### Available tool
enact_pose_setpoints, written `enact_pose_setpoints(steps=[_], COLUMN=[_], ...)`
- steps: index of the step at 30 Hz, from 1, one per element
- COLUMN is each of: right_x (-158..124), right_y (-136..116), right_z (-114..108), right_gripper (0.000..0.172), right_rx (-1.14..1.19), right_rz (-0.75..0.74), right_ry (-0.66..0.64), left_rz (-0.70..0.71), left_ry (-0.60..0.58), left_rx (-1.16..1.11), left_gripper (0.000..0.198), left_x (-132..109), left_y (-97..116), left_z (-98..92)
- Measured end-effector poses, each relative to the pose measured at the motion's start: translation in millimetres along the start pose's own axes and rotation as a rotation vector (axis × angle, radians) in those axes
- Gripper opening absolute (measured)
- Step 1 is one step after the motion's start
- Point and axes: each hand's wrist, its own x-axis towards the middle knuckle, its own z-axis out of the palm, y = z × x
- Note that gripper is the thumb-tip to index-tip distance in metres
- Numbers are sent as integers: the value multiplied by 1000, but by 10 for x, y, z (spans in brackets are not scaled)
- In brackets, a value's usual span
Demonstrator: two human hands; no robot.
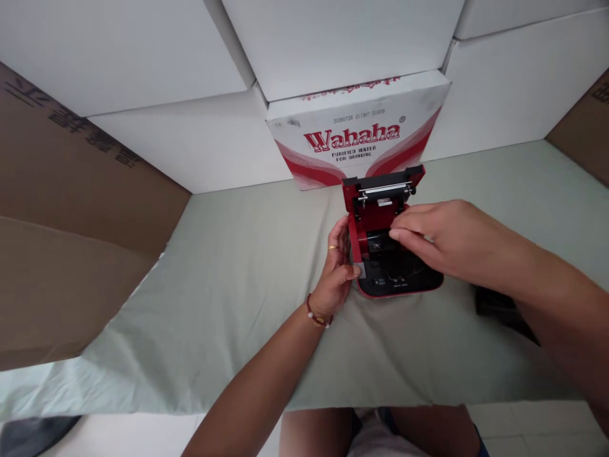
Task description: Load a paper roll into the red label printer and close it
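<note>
A small red and black printer (404,274) stands on the cloth with its hinged lid (351,193) raised. A roller (387,192) with a metal rod runs across the lid's underside. My left hand (337,270) grips the printer's left side, its thumb on a grey piece at the front left corner. Over the open compartment, my right hand (442,236) is closed in a pinch at the right inner side. Whatever its fingertips hold, if anything, is hidden. A shiny black part (378,241) shows inside the compartment.
A pale green cloth (228,273) covers the table. Behind the printer leans a Wahaha water carton (361,136) against stacked white boxes (157,57). Brown cardboard (71,254) borders the left. A dark object (499,311) lies partly under my right forearm.
</note>
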Motion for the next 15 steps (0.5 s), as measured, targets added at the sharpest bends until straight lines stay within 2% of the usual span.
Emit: enact_pose_setpoints(steps=[2,3,6,9,11,15], right_x=[184,258,400,433,407,281], right_y=[66,101,194,238,229,136], right_z=[90,158,368,477,469,293], right_gripper=[23,21,19,11,10,29], right_rx=[-180,-238,-310,-374,-381,-336], right_rz=[-24,-16,-9,40,85,81], right_ry=[-163,-200,-256,-290,-278,-201], left_rz=[-1,2,-1,-11,-6,2], left_ry=[2,7,21,16,11,11], left_rx=[-20,-27,-24,4,7,-21], left_gripper=[97,94,90,90,89,88], left_x=[3,4,6,10,17,31], left_y=[9,13,14,5,-2,-12], left_z=[5,9,22,34,39,43])
